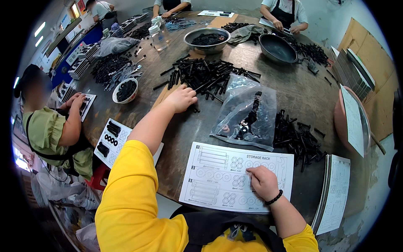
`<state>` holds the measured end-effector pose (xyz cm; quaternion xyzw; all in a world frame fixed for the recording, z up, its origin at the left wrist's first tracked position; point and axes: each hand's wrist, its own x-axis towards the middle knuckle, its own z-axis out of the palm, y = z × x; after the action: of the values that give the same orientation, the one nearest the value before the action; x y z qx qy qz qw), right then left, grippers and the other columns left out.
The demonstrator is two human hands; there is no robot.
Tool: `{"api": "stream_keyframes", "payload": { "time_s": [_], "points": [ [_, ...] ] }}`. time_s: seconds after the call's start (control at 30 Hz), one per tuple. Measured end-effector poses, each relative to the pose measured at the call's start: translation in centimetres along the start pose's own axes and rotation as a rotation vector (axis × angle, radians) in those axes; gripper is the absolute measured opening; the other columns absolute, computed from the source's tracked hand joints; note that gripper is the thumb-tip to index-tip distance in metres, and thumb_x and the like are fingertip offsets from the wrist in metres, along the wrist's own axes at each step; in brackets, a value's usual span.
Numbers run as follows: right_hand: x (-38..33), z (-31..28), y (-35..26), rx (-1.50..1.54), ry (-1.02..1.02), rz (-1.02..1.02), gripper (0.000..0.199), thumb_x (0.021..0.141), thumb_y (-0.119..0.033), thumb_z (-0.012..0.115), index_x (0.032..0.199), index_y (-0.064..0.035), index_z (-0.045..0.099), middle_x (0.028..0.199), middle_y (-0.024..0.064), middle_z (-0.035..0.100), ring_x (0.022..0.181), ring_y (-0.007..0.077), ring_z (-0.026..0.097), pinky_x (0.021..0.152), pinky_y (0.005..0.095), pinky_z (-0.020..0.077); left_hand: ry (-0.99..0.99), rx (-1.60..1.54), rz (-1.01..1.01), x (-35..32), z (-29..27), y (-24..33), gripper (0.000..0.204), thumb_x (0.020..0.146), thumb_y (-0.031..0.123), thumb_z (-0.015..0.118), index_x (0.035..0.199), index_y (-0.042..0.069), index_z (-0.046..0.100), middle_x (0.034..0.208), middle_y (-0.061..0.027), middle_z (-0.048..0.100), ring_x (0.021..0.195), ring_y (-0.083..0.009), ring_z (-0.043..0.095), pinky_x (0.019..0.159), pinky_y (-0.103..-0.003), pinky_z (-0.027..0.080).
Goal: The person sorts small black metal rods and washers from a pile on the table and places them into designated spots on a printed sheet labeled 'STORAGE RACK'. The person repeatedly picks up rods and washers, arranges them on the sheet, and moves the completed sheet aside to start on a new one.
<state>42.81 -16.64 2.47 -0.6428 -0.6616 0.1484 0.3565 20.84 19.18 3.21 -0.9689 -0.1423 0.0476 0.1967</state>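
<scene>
My left hand (181,99) reaches forward onto the near edge of a pile of long black screws (208,75), fingers curled down among them; whether it grips one is hidden. My right hand (262,181) rests with closed fingers on a white printed parts sheet (218,174) lying at the table's near edge. Between the two lies a clear plastic bag (247,111) with small black and pink parts inside. A heap of short black bolts (296,136) sits just right of the bag.
The round dark table (302,92) carries a metal bowl (206,40) of black parts, a dark pan (277,48) and a small white bowl (125,90). A stack of sheets (333,193) lies at right. A person in green sits at left; other people work at the far side.
</scene>
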Motion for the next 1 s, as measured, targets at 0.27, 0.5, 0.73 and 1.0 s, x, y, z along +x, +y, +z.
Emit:
{"api": "stream_keyframes", "payload": {
  "time_s": [0.27,0.5,0.73,1.0],
  "points": [
    [0.1,-0.1,-0.1,-0.007,-0.007,0.011,0.018,0.072,-0.004,0.057,0.087,-0.0103,0.065,0.072,0.0064,0.058,0.063,0.0241,0.058,0.055,0.0324,0.0473,0.244,-0.381,-0.501,4.8,1.0,0.6,0.023,0.074,0.025,0.063,0.086,0.007,0.056,0.081,-0.0112,0.061,0.079,-0.0303,0.060,0.068,-0.042,0.048],
    [0.2,-0.3,0.0,0.012,-0.010,0.006,0.016,0.073,-0.002,0.058,0.086,-0.0069,0.065,0.071,0.0086,0.059,0.062,0.0251,0.058,0.055,0.0319,0.0471,-0.194,-0.421,-0.943,11.1,-2.2,1.4,0.031,0.072,0.034,0.067,0.093,0.011,0.067,0.097,-0.0087,0.066,0.089,-0.0246,0.063,0.074,-0.033,0.050],
    [-0.1,-0.1,0.2,0.016,0.012,-0.012,0.016,0.074,-0.005,0.057,0.087,-0.0103,0.064,0.071,0.0064,0.057,0.063,0.0246,0.057,0.055,0.0329,0.0469,-0.196,-0.442,-0.879,9.0,-2.4,1.8,0.027,0.070,0.025,0.062,0.091,0.009,0.067,0.093,-0.0122,0.065,0.087,-0.0271,0.063,0.075,-0.036,0.050],
    [0.9,-0.4,0.9,0.237,-0.101,0.136,0.018,0.080,-0.009,0.055,0.095,-0.0026,0.064,0.084,0.0108,0.060,0.078,0.0200,0.058,0.070,0.0280,0.0461,0.168,-1.686,-0.800,1.9,-9.0,9.1,0.018,0.079,0.023,0.062,0.085,0.006,0.058,0.063,0.0011,0.049,0.052,-0.0084,0.047,0.048,-0.024,0.039]
  ]
}}
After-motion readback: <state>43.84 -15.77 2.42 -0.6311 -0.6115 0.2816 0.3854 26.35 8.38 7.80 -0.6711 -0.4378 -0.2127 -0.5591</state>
